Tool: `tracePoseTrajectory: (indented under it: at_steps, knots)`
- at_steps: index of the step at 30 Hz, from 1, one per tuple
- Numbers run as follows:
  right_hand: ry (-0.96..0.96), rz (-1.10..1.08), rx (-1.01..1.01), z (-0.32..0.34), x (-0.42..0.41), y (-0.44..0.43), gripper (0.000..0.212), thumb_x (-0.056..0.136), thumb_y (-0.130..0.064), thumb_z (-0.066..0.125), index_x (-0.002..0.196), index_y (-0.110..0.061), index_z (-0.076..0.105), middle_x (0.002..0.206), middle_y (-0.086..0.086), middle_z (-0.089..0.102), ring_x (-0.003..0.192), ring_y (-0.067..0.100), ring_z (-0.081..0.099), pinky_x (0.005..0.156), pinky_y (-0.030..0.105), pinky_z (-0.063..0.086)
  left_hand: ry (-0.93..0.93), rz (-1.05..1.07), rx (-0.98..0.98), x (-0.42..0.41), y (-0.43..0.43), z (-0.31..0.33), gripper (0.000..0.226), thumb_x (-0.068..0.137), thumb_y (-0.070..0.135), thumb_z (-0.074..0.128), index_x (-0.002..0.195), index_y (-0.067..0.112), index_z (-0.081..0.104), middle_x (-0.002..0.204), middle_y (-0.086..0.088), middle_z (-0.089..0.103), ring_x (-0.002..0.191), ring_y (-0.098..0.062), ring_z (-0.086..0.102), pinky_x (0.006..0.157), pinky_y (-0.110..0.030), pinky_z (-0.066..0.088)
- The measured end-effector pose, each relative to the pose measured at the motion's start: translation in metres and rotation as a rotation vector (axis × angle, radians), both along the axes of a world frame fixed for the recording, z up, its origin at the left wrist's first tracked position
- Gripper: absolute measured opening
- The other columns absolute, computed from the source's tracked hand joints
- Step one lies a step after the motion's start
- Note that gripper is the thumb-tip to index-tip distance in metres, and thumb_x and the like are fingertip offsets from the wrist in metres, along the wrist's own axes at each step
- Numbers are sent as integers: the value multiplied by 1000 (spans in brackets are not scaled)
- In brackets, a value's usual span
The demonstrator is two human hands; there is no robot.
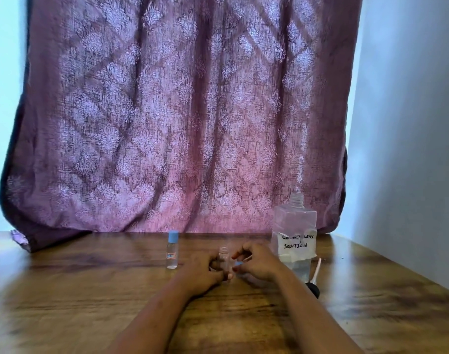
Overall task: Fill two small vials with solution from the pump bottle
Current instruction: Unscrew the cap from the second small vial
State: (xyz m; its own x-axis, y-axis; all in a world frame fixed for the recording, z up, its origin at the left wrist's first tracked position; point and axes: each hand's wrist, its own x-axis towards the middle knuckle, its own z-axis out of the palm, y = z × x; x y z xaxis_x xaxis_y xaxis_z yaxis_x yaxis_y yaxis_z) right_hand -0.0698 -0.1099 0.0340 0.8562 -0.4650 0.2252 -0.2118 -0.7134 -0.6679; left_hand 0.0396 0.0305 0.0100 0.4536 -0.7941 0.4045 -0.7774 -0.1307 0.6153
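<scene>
The left hand [201, 270] is curled around the lower body of a small clear uncapped vial [224, 259], which stands upright on the brown wood-grain counter [90, 290]; its open threaded neck rises just above the fingers. The right hand [256, 261] sits just to the right of that vial, fingers bent and pinched together on a small light-blue cap [239, 263] (only a sliver of it shows between the fingertips), held close beside the vial's body and lower than its mouth. Whether the cap touches the glass cannot be told.

To the left of the left hand, and a little farther from the person, stands a second small clear vial with a light-blue cap [172, 250] screwed on, upright and apart from both hands; it bears a small label with blurred print and seems to hold clear liquid.

Beyond and to the right of the right hand stands a large clear square plastic bottle [294, 236] with an open threaded neck and a white handwritten paper label reading "solution" on its lower line. Liquid shows in its lower part. Just right of the right forearm, the removed pump top with black collar and white tube [315, 279] lies on the counter beside the bottle's base.

Behind everything hangs a purple patterned curtain [180, 111].
</scene>
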Motion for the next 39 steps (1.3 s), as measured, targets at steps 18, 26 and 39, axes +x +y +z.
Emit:
tracePoseTrajectory:
  at_steps: [18,26,39]
  knots:
    - [-343,-151,-242,24,0,16,10,88,-7,60,94,-14,63,91,-1,62,80,7,57,68,8,40,55,24,34,1,-2,-2,23,77,30,74,96,27,61,83,13,63,76,-2,59,66,-13,44]
    - [-797,-344,-627,51,-17,28,11,84,0,59,90,-9,62,87,5,61,83,19,55,68,25,45,65,15,17,2,-2,-2,22,76,28,75,94,28,62,79,13,63,68,4,56,59,-6,42]
    - [-815,-788,-672,55,-15,34,48,72,-11,67,118,-22,57,122,5,57,117,32,45,93,47,27,49,8,20,1,-1,-3,20,75,32,75,88,34,60,76,17,62,62,11,54,55,-2,38]
